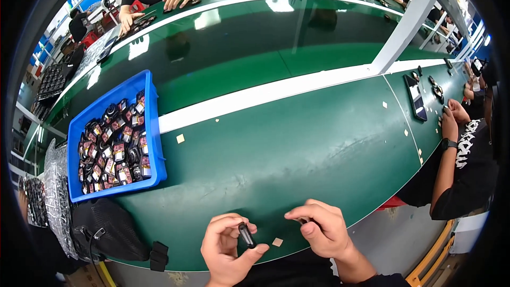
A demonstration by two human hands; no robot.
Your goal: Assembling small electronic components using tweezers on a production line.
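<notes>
Left grip (226, 244) closed around a small black cylindrical part (246, 235) at six o'clock on the green bench (297, 149), right grip (319, 226) pinched shut just beside it at five o'clock, contents hidden, a tan square scrap (277, 242) between them, blue tray (151, 127) of small parts at nine o'clock.

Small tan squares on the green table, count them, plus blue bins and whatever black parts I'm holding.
Small tan squares on the green table: 7 that I can make out
Blue bin: 1
Small black part in the left hand: 1
Right hand contents: hidden
Total: 9
</notes>
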